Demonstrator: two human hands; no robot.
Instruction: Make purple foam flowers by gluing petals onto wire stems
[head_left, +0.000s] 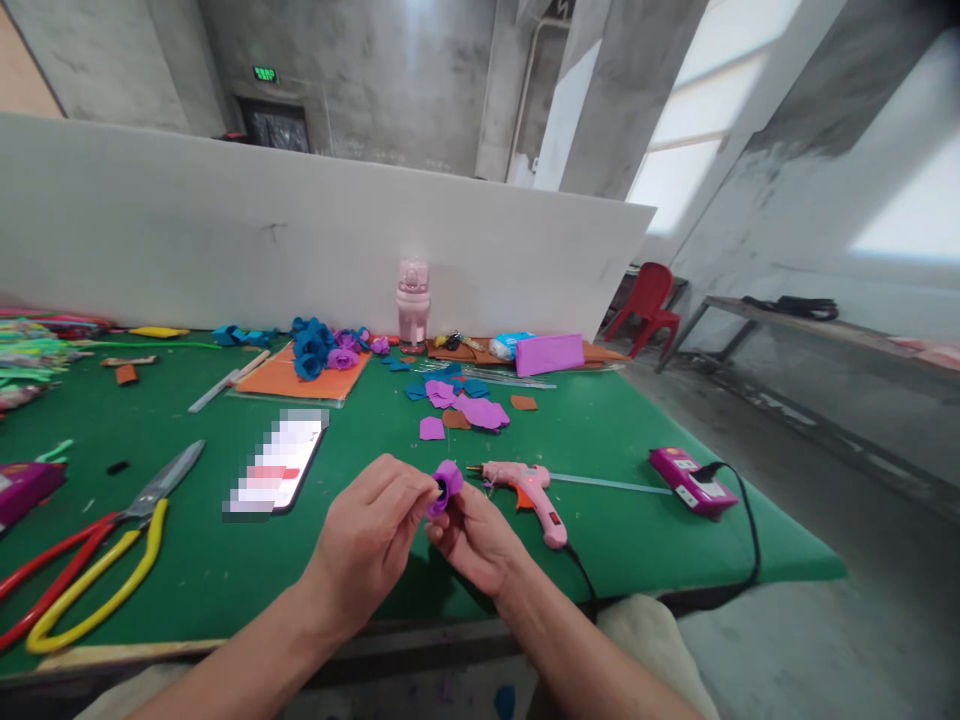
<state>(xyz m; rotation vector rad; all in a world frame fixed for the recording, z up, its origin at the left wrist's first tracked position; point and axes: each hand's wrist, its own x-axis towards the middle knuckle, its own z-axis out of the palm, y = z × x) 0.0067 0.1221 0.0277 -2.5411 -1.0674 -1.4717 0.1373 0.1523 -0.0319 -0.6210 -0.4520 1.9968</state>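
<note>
Between my two hands is a small purple paper flower (448,476), held just above the near part of the green table. My left hand (379,525) pinches its dark centre from the left with thumb and fingers. On the other side my right hand (480,535) is closed around the purple petals; some of its fingertips are hidden behind the flower. A pink hot glue gun (529,490) lies just right of my right hand, a clear glue stick (611,483) running out of its back. Loose purple petals (481,412) lie beyond my hands, among blue and brown ones.
Large scissors (135,530) with red and yellow handles and a phone (283,460) lie to the left. Finished-looking blue flowers (311,348) rest on orange paper (277,378). A pink bottle (413,305) stands by the white board (300,230). A corded purple box (691,482) sits right.
</note>
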